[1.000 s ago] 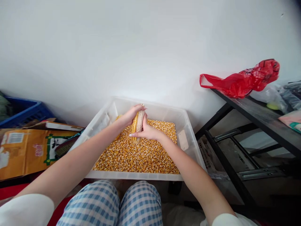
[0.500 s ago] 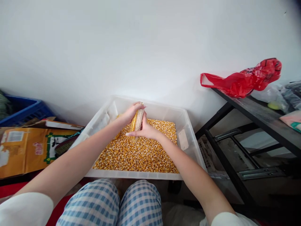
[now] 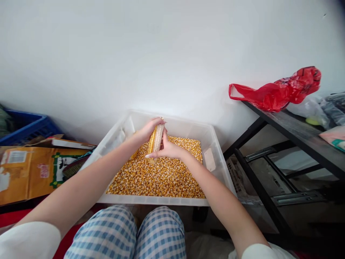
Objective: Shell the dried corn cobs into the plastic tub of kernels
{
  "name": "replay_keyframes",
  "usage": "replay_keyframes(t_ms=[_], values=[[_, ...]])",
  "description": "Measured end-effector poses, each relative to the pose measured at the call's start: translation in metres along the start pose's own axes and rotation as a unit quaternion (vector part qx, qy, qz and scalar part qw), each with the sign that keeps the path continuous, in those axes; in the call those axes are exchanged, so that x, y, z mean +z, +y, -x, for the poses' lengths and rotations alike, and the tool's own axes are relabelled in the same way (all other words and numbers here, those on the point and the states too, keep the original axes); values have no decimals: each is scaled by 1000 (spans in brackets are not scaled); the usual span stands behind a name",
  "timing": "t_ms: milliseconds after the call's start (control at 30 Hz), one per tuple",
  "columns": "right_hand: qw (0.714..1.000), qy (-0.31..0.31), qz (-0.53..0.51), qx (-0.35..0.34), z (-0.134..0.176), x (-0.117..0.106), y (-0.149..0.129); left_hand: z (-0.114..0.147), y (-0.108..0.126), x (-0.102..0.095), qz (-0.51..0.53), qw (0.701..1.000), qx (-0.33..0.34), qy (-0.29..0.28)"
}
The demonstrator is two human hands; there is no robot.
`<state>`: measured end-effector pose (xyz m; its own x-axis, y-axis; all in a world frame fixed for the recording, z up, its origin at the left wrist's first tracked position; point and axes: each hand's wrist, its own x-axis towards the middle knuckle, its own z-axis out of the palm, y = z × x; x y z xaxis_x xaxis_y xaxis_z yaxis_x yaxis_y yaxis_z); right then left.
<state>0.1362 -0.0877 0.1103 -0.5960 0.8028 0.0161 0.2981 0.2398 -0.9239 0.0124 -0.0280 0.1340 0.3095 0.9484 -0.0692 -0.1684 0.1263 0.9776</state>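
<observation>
Both hands hold one ear of corn [image 3: 156, 138] upright over a clear plastic bin [image 3: 151, 200]. Yellow kernels still line its left side, while the right side is bare pale cob. My left hand [image 3: 151, 126] is closed round the upper end. My right hand [image 3: 168, 148] grips it lower down from the right, its thumb lying across the near end and its other fingers partly hidden behind the cob. Loose corn kernels [image 3: 159, 180] cover the bottom of the bin under my hands.
A white wall [image 3: 161, 54] rises behind the bin. To the left are a torn cardboard box [image 3: 37, 172] and a blue crate [image 3: 32, 126]. On the right stands a black metal frame [image 3: 258, 187] with a red plastic bag [image 3: 280, 93] on top.
Both hands and the ear of corn have shifted very slightly left. My right thumb has moved a little along the near end of the cob. The grip looks the same.
</observation>
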Motion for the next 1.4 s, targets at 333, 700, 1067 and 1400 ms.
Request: replay_keyframes(t_ms=[333, 700, 1067, 1400], values=[[997, 69, 4, -20, -7, 9, 4, -13, -3, -7, 55, 993, 19, 107], [989, -11, -145, -18, -4, 0, 6, -12, 8, -18, 130, 979, -16, 154], [971, -76, -225, -5, -2, -3, 6, -12, 6, -23, 150, 982, -37, 108], [990, -52, -130, 16, -3, -1, 5, -14, 2, -24, 145, 980, -29, 134]])
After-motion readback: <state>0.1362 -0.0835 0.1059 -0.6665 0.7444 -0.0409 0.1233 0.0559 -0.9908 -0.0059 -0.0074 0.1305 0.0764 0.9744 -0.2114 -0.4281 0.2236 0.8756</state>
